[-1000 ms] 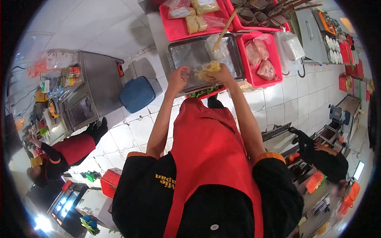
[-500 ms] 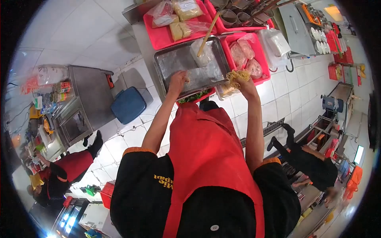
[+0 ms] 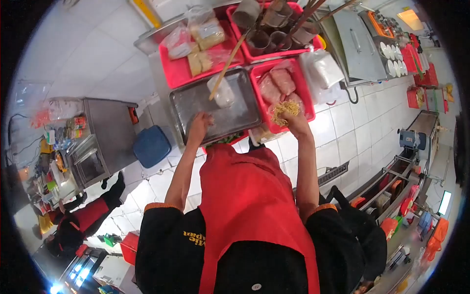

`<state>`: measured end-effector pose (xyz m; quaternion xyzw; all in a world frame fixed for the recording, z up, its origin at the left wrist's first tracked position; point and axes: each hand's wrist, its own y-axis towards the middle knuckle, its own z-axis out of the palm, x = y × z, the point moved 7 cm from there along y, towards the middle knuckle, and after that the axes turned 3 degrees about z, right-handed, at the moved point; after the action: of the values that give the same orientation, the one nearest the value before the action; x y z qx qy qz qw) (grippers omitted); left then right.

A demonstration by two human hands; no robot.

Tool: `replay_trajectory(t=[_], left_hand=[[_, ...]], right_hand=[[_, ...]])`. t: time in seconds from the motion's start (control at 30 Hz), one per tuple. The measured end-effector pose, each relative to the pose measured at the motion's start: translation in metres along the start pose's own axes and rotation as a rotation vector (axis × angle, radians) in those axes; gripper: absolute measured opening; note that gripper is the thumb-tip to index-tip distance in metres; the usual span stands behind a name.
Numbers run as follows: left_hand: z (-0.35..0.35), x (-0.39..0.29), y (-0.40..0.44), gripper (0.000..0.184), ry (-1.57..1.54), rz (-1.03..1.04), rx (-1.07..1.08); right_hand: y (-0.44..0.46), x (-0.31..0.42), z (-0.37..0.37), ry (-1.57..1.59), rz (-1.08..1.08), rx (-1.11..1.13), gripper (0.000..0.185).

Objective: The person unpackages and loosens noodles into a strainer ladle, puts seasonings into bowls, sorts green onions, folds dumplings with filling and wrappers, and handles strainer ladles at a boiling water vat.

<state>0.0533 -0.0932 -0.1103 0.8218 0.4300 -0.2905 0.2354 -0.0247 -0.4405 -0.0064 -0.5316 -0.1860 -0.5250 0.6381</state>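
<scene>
Seen from the head, two bare forearms reach forward past a red apron (image 3: 252, 196) toward a metal tray (image 3: 237, 117) and several pink trays. The right hand (image 3: 297, 125) is closed around a loose clump of yellow noodles (image 3: 285, 111), strands poking out past the fingers. The noodles are above the near part of a pink tray of bagged meat (image 3: 253, 84) (whether they touch the bags is hard to tell). The left hand (image 3: 199, 126) is at the near left part of the metal tray, its fingers bent; I cannot tell whether it holds anything.

On the metal tray is a white plastic-wrapped bundle (image 3: 224, 94), with a long wooden stick (image 3: 228, 67) slanting across it. Beyond, at left, a pink tray of plastic-wrapped yellowish blocks (image 3: 172, 73) adjoins another pink tray, which carries metal cups (image 3: 258, 42) and long dark sticks (image 3: 306, 19). A white plastic bag (image 3: 325, 71) is just right of the meat. Green leaves (image 3: 226, 140) show at the near edge of the metal tray, and a clear-sided container (image 3: 263, 134) is beside them.

A blue lidded bin (image 3: 152, 146) stands on the tiled floor to the left. One co-worker (image 3: 81, 220) is at the lower left; another (image 3: 360, 235), in dark clothes, is partly hidden behind the wearer's right sleeve (only portions show).
</scene>
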Motion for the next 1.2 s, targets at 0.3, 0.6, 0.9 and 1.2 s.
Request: replay_trajectory(t=[0.3, 0.6, 0.9, 1.2], left_hand=[[0.016, -0.002, 0.000, 0.017, 0.212, -0.203, -0.202], [0.011, -0.057, -0.020, 0.013, 0.051, -0.545, -0.396], [-0.001, -0.226, 0.141, 0.009, -0.120, -0.234, -0.482], [-0.020, -0.365, 0.353, 0.009, -0.272, 0.295, -0.538]], right_hand=[[0.044, 0.119, -0.056, -0.156, -0.130, 0.057, 0.041], [0.073, 0.122, -0.101, -0.110, -0.017, 0.157, 0.044], [0.080, 0.148, -0.127, -0.128, -0.018, 0.150, 0.047], [0.145, 0.248, -0.115, -0.220, -0.262, 0.056, 0.036]])
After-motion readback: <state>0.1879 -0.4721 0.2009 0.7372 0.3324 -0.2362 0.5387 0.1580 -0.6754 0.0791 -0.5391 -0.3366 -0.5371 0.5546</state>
